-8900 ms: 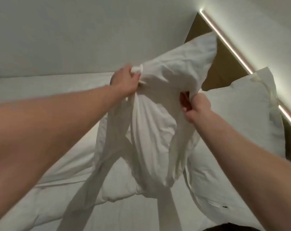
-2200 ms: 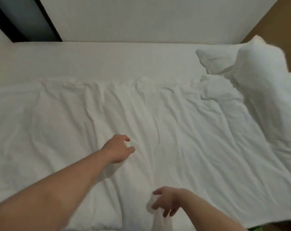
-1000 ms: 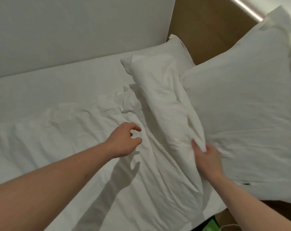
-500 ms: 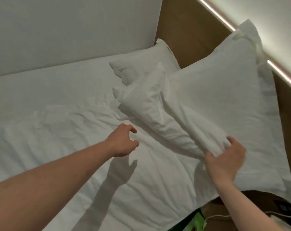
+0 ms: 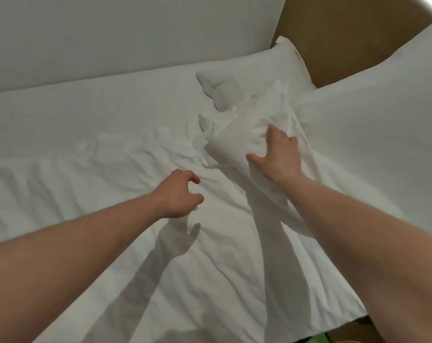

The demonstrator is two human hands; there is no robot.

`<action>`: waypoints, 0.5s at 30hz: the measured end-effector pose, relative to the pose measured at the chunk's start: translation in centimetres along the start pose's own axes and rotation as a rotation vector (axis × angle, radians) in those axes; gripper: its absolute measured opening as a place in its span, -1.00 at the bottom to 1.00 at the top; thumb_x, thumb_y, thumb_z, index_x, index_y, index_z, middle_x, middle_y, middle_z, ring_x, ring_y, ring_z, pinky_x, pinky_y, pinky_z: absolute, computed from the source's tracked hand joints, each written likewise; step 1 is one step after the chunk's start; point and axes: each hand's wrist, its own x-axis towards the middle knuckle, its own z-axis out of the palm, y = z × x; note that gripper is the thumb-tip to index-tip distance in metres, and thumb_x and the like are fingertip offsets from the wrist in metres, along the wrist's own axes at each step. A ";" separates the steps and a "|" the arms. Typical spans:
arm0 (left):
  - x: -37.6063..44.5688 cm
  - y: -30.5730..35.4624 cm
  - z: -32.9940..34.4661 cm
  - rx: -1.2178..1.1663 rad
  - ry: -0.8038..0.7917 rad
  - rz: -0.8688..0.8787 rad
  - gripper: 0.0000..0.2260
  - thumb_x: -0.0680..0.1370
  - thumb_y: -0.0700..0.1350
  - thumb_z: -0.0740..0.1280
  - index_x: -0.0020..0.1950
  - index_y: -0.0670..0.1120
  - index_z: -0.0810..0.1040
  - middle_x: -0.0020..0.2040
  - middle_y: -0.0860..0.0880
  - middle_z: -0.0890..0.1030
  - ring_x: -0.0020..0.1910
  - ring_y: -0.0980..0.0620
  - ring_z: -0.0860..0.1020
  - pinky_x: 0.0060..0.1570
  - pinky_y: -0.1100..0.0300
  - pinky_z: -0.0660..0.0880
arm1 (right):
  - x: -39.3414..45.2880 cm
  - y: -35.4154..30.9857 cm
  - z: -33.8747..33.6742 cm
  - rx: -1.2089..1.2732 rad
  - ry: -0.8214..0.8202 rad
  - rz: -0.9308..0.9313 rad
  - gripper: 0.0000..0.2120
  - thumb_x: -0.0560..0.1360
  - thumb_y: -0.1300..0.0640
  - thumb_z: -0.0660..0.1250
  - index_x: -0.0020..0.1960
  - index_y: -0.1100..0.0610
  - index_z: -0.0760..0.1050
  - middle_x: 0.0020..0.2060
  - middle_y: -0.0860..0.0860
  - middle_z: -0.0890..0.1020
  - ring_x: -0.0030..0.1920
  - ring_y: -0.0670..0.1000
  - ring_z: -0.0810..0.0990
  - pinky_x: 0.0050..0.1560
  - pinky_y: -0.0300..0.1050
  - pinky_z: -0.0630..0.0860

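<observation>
Bed seen from its long side, pillows at the right end.

The duvet [image 5: 111, 174] covers the near part of the bed, and a strip of sheet [image 5: 86, 105] lies behind it, along the wall [image 5: 111, 33]. At the right, against the headboard [image 5: 346, 33], the far pillow [image 5: 254, 73] sits in the wall corner with the near pillow [image 5: 383, 125] in front of it. A bunched fold [image 5: 237, 142] of the duvet lies before the far pillow. The right hand [image 5: 280, 159] rests on it, and the left hand [image 5: 177, 196] is over the duvet to its left.

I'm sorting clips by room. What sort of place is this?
Probably a bedroom, perhaps a hotel's: a bed under a rumpled white duvet, white pillows, and a brown headboard behind them.
</observation>
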 end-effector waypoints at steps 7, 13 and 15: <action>0.4 -3.8 -0.3 0.034 0.018 -0.080 -0.56 0.51 0.03 0.43 0.37 0.03 0.49 0.42 0.01 0.36 0.10 0.03 0.59 0.16 0.08 0.53 | 1.9 2.4 1.6 -0.023 -0.198 0.305 -0.42 0.49 -0.06 0.41 0.42 0.18 0.43 0.36 0.22 0.54 0.34 0.26 0.53 0.28 0.09 0.49; -0.6 -4.0 -2.2 0.027 0.043 -0.107 -0.59 0.52 0.01 0.41 0.36 0.05 0.49 0.40 0.01 0.38 0.10 0.04 0.58 0.14 0.10 0.50 | 4.5 2.5 -9.5 0.417 0.617 0.439 -0.88 0.54 0.15 0.22 0.08 0.10 0.40 0.02 0.10 0.55 0.02 0.16 0.52 0.00 -0.03 0.37; -0.5 -3.9 -3.0 0.059 0.069 -0.106 -0.59 0.52 0.01 0.41 0.36 0.04 0.48 0.40 0.00 0.38 0.11 0.04 0.58 0.15 0.10 0.50 | 5.7 3.4 -11.7 0.382 0.606 0.412 -0.61 0.55 0.13 0.27 0.37 0.13 0.38 0.32 0.13 0.47 0.23 0.15 0.50 0.28 -0.05 0.39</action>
